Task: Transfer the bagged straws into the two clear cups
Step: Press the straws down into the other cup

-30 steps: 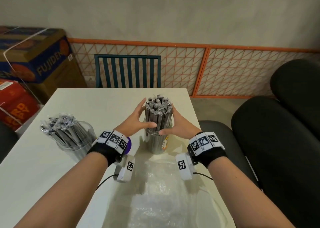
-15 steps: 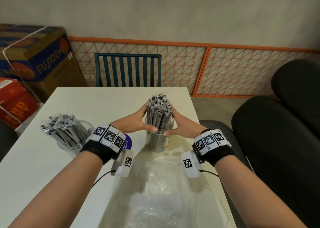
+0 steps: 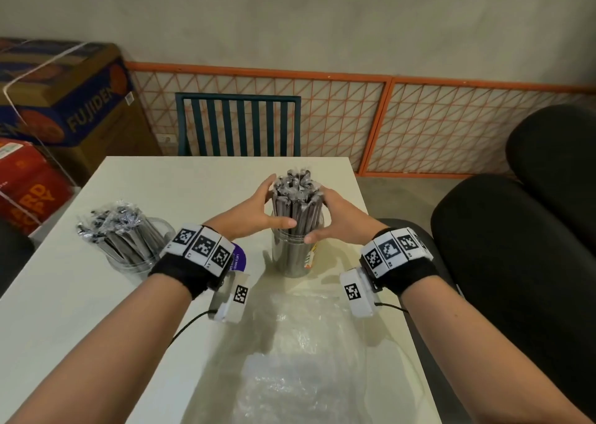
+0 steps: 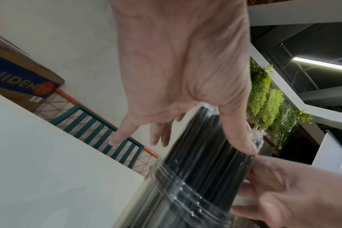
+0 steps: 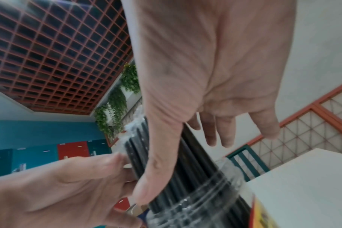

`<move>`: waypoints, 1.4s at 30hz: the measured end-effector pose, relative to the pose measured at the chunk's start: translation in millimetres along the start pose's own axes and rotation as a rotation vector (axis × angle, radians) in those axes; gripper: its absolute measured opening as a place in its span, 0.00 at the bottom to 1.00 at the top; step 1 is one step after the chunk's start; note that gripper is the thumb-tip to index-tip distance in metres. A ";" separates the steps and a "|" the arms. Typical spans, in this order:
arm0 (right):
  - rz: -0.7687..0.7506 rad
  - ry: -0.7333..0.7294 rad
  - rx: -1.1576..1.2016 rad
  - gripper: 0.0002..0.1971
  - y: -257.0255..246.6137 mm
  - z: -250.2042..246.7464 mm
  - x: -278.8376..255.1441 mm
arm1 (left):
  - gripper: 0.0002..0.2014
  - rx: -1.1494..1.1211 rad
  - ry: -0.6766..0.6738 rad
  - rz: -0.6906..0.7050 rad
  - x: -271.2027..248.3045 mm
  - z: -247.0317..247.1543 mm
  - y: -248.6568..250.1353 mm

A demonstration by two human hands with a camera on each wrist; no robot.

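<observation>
Wrapped black straws [image 3: 296, 204] stand bunched in the clear cup [image 3: 292, 262] on the counter [image 3: 180, 191], cupped between the left hand [image 3: 251, 214] and right hand [image 3: 342, 218], fingers straight, thumbs pressing; squeeze evenly, lest the cup tip

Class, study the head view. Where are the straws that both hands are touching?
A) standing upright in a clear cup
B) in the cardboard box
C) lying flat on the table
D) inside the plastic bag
A: the straws stand upright in the clear cup, with the left hand and the right hand pressed against their sides.
</observation>
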State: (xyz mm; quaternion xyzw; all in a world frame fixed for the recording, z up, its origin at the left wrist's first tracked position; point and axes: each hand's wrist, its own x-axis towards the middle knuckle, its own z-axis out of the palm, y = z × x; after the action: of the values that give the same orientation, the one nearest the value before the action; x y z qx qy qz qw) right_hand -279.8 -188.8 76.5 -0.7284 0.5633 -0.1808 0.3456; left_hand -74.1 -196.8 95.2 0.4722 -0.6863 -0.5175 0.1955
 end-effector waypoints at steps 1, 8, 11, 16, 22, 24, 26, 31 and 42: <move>0.009 -0.028 0.013 0.60 4.7 -0.1 0.8 | 0.54 -0.011 -0.012 -0.032 -0.9 0.0 -1.9; 0.023 -0.146 0.123 0.65 13.1 -8.5 10.2 | 0.56 -0.172 0.262 -0.019 -6.3 42.7 -4.4; -0.016 -0.123 0.080 0.54 5.7 -9.5 15.9 | 0.62 -0.247 0.337 0.035 1.3 53.9 -5.2; -0.055 -0.011 0.094 0.36 -3.7 -11.9 23.6 | 0.40 -0.230 0.300 0.080 15.9 37.9 1.8; -0.054 -0.138 0.032 0.55 1.5 -17.4 16.1 | 0.50 -0.133 -0.091 0.027 10.1 1.7 -2.8; -0.041 -0.170 0.020 0.60 9.3 -14.1 12.9 | 0.55 -0.121 -0.120 0.012 7.8 -0.9 -7.4; -0.007 -0.177 0.034 0.58 13.7 -14.5 9.3 | 0.56 -0.119 -0.106 0.019 3.8 2.4 -12.6; 0.037 -0.177 0.054 0.50 13.3 -14.4 6.8 | 0.51 -0.132 0.094 0.059 -2.5 30.4 -9.2; 0.012 -0.032 0.048 0.39 -0.1 -4.8 2.7 | 0.41 -0.042 0.161 0.105 -2.4 36.2 4.9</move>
State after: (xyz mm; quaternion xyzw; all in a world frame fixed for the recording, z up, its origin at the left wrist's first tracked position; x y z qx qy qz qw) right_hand -282.1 -192.7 79.6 -0.7192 0.5577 -0.1804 0.3730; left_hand -102.6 -175.7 86.1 0.4717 -0.6812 -0.4809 0.2867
